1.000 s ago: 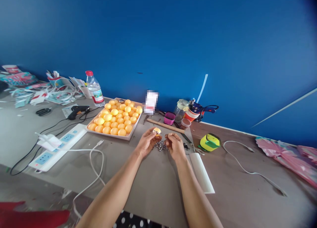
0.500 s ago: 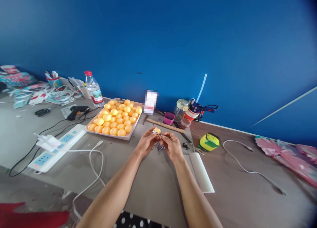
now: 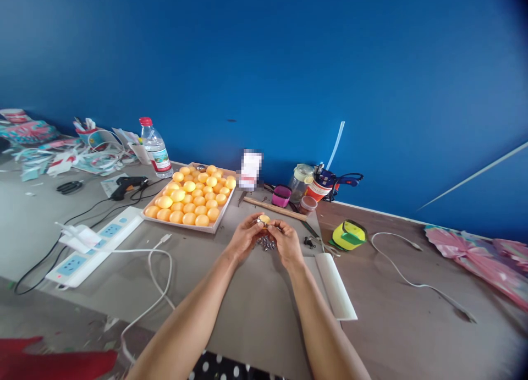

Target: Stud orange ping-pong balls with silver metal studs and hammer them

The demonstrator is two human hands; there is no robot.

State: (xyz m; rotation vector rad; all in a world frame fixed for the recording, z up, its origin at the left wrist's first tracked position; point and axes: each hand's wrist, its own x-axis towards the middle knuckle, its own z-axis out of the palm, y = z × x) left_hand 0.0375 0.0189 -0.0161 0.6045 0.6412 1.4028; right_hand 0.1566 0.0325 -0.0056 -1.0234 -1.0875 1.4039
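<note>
Between both hands is an orange ball [image 3: 264, 219] with small silvery bits on it, like those in the tray. My left hand [image 3: 246, 232] is closed around its left side. The fingers of my right hand [image 3: 284, 238] pinch at its right side; any small piece between them is too small to make out. Just beneath the hands a little heap of shiny metal pieces [image 3: 267, 243] lies on the table [image 3: 251, 314]. A shallow tray [image 3: 215, 226] full of orange balls [image 3: 188, 208] stands to the left of my hands.
Beyond the hands lie a wooden stick [image 3: 274, 208], a purple cup [image 3: 281, 196] and a glass jar [image 3: 301, 182]. A yellow-green tape measure [image 3: 350, 235] and a white roll [image 3: 336, 286] are on the right. Left are a power strip [image 3: 97, 248], a glue gun [image 3: 127, 186] and a water bottle [image 3: 155, 149].
The ball has turned slightly in my fingers, showing a paler side. My right fingers have moved in closer against it. The things on the table stay where they were.
</note>
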